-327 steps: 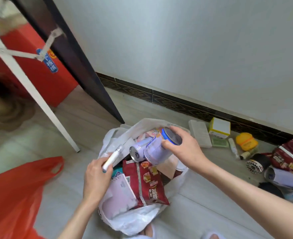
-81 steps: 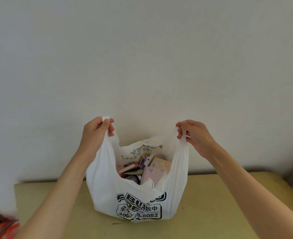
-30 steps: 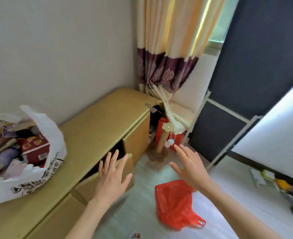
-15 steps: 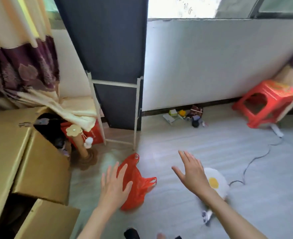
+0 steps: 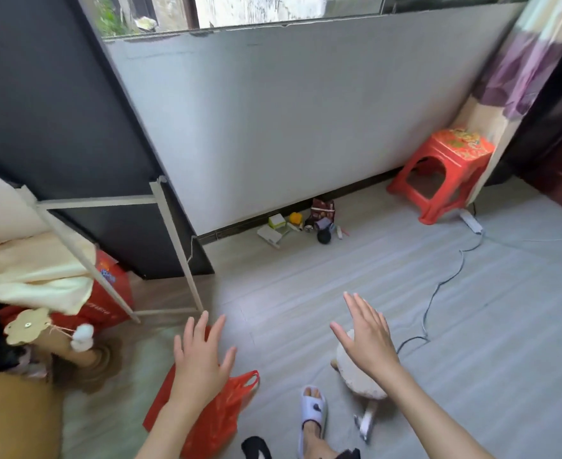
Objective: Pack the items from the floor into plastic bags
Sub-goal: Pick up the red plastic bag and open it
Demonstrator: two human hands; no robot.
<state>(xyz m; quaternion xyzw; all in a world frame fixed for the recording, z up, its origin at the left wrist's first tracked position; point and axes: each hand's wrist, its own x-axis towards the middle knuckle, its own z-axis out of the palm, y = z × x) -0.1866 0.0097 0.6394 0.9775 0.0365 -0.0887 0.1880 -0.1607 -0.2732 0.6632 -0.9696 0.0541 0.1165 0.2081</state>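
Note:
A red plastic bag (image 5: 220, 419) lies flat on the grey floor right under my left hand (image 5: 200, 362), which hovers over it with fingers spread and empty. My right hand (image 5: 367, 339) is open too, held above a round white cushion (image 5: 355, 376). Far ahead, against the base of the wall, lies a small cluster of items: a white flat box (image 5: 269, 235), a green-and-white box (image 5: 277, 221), a yellow object (image 5: 295, 217), a dark red snack packet (image 5: 322, 207) and a black round thing (image 5: 323, 237).
A red plastic stool (image 5: 442, 170) stands at the right by a curtain. A white power strip (image 5: 471, 221) and its cable (image 5: 438, 286) run across the floor. A white metal frame (image 5: 173, 240) and a dark panel stand at the left. My slippered foot (image 5: 312, 412) is below.
The view has swung from the filled white bag on the yellow cabinet round to the floor. Both hands stay empty and open; the red bag now lies directly under my left hand.

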